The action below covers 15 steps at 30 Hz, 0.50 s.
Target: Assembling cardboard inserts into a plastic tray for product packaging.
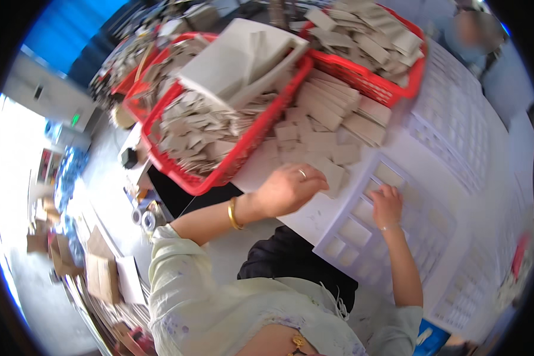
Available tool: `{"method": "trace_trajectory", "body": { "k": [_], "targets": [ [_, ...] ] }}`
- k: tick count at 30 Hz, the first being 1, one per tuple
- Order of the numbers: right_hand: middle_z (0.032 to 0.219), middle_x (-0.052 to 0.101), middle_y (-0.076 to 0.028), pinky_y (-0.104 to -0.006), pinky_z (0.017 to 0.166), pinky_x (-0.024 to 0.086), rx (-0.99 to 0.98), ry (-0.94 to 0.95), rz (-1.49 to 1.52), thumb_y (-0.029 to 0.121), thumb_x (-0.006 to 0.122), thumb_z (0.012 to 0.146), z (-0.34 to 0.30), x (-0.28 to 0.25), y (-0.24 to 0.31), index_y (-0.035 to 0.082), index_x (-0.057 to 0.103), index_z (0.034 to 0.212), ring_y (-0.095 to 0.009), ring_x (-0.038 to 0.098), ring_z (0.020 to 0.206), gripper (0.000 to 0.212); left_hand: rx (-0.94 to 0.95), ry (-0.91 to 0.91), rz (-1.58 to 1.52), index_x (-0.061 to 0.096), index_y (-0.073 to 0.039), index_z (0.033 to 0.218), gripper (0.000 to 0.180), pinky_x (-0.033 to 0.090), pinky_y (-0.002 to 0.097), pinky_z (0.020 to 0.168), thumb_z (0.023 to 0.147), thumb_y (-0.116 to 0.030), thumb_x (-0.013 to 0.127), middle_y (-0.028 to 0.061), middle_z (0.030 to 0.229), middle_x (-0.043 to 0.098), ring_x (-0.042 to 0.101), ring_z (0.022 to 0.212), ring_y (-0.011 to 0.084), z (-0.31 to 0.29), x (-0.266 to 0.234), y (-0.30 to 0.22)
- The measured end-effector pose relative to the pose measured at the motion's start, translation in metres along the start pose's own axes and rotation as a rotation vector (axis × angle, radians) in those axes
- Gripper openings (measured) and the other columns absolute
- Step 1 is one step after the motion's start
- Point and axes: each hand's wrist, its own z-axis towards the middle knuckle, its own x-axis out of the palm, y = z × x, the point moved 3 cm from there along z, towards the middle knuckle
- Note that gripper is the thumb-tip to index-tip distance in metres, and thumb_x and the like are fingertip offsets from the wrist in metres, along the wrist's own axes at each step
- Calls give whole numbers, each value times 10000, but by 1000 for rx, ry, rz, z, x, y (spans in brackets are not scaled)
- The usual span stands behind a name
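Note:
My left hand [293, 188], with a ring and a gold bangle, is closed over the near edge of loose grey-beige cardboard pieces [319, 142]. Whatever its curled fingers hold is hidden. To the right, my right hand [388, 206] rests on a white tray [362, 193] divided into rectangular compartments. Its fingers are bent and slightly apart, with the tips at a compartment near the tray's far left side. Pale rectangular pieces [359, 231] show inside several compartments.
Red baskets [202, 185] full of cardboard pieces stand beyond my hands, one topped by a large white container [231, 56]. Stacked cardboard strips [326, 101] lie between baskets. More white trays [451, 113] cover the right side. Tape rolls [148, 221] sit at left; a person [471, 35] is far right.

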Motion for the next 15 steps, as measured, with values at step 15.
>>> {"method": "trace_trajectory", "body": {
  "k": [15],
  "targets": [
    [953, 536, -42, -398, 824, 370, -38, 95, 2, 94, 684, 689, 10, -10, 24, 120, 675, 844, -239, 494, 948, 157, -654, 44, 639, 660, -129, 912, 196, 418, 455, 904, 732, -199, 691, 53, 1001, 629, 522, 1067, 288, -119, -172, 168]
  ]
}}
